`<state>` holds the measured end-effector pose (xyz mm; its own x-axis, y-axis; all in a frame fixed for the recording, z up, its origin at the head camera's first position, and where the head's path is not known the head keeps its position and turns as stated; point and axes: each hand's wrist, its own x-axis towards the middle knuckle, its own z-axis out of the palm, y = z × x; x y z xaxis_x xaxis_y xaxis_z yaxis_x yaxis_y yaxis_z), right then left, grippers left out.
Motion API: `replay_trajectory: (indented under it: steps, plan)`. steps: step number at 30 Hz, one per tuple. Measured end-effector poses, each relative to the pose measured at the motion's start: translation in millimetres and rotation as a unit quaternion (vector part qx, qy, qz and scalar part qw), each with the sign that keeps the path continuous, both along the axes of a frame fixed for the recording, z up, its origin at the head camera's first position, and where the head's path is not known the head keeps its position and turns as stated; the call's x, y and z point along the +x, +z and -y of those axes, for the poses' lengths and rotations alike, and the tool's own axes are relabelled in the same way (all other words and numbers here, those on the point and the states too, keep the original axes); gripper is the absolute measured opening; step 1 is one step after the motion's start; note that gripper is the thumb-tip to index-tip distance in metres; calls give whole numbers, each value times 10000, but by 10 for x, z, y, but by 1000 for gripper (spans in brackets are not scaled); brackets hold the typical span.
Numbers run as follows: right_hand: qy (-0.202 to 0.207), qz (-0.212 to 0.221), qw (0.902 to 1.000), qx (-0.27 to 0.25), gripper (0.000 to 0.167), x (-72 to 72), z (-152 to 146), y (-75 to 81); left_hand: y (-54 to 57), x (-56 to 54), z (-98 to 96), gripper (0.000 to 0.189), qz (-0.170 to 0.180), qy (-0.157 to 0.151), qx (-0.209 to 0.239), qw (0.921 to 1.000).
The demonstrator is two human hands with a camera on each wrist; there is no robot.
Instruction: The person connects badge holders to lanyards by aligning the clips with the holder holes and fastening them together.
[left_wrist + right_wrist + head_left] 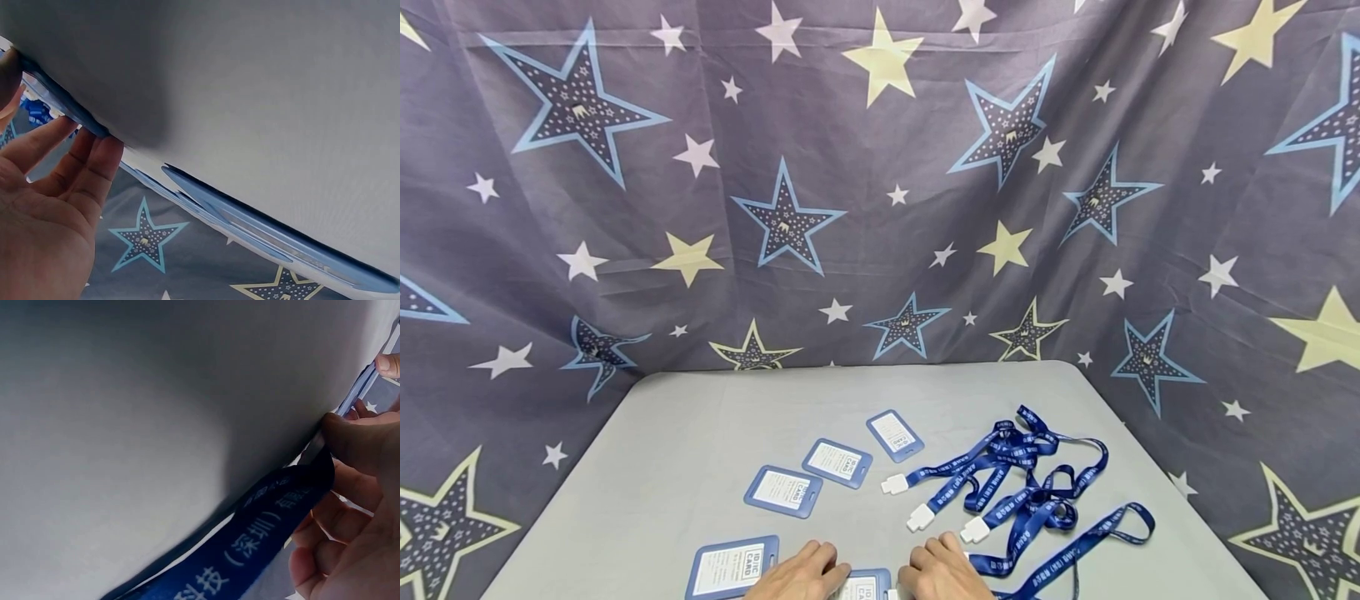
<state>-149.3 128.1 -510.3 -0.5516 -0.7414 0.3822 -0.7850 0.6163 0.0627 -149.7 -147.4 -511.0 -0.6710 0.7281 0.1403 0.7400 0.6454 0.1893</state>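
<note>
At the near edge of the table my left hand (801, 573) grips a blue ID card holder (861, 587) by its edges. The left wrist view shows this card holder (65, 103) low against the table, between thumb and fingers. Just to its right, my right hand (946, 572) pinches a blue lanyard at its white clip end (892, 594). That clip lies at the slotted end of the holder; whether the two are joined cannot be seen. In the right wrist view the printed lanyard strap (244, 550) trails from under the right thumb and fingers.
Another card holder (733, 568) lies left of my left hand. Farther back are several more, among them one card holder (895, 436) at the middle. A tangle of blue lanyards (1022, 458) with white clips covers the right side of the grey table (700, 425).
</note>
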Motion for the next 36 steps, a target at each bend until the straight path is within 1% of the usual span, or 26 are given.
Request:
replay_trajectory:
  steps: [5, 8, 17, 20, 27, 30, 34, 36]
  plan:
    - [3, -85, 10000, -48, 43, -4, 0, -15, 8, 5, -8, 78, 41, 51, -68, 10000]
    - [5, -97, 9999, -80, 45, -2, 2, -17, 10, 7, -13, 78, -4, 27, -61, 10000]
    - [8, 181, 9998, 32, 47, 7, 7, 6, -12, -6, -5, 78, -222, -146, -10, 9996]
    - [14, 222, 9997, 35, 47, 7, 8, 5, -23, -13, -1, 78, -241, -191, 10, 9995]
    - [-2, 21, 10000, 34, 43, 4, 9, -13, -36, -19, -6, 77, -237, -203, 44, 9995]
    - [-11, 38, 10000, 74, 42, 2, 14, -9, -29, -19, -12, 76, -218, -185, -4, 9996]
    - [-20, -10, 10000, 75, 41, 10, 21, -8, -23, -22, -17, 76, -92, -134, -82, 9998]
    - [-21, -43, 10000, 53, 42, 16, 26, -10, -26, -23, -20, 76, -114, -146, -94, 9998]
